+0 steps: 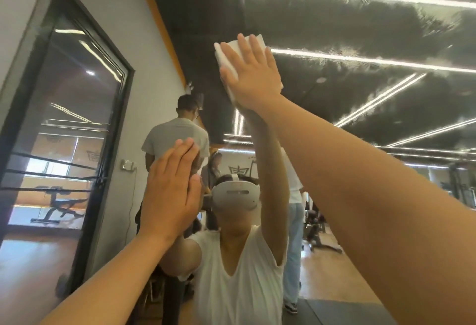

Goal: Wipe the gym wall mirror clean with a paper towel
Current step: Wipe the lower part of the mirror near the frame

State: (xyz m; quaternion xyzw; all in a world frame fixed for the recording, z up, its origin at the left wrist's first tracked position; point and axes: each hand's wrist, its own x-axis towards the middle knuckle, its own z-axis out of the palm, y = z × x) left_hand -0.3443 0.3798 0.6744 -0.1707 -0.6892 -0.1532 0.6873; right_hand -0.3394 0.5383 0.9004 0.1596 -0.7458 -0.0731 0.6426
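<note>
Mirror (360, 28), one paper towel (224, 58), two hands (170, 190) (251, 77)

Two hands, left hand (170, 190) and right hand (251, 74), one paper towel (226, 54), one mirror (360, 28), one glass door (77, 118), one headset (235, 194), three reflected bystanders, one in grey (177, 131), one long-haired (215, 165), one in jeans (295, 221).

Glossy, streaked glass mirror (360, 28); matt white folded paper towel (224, 59); polished wood floor (25, 260).

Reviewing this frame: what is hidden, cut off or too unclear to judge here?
- Head view: paper towel mostly covered by the right hand; its wiping face unseen.
- Mirror runs past the top and right edges.
- Left hand palm hidden by its own back.
- Streaks versus dirt: too blurred.
</note>
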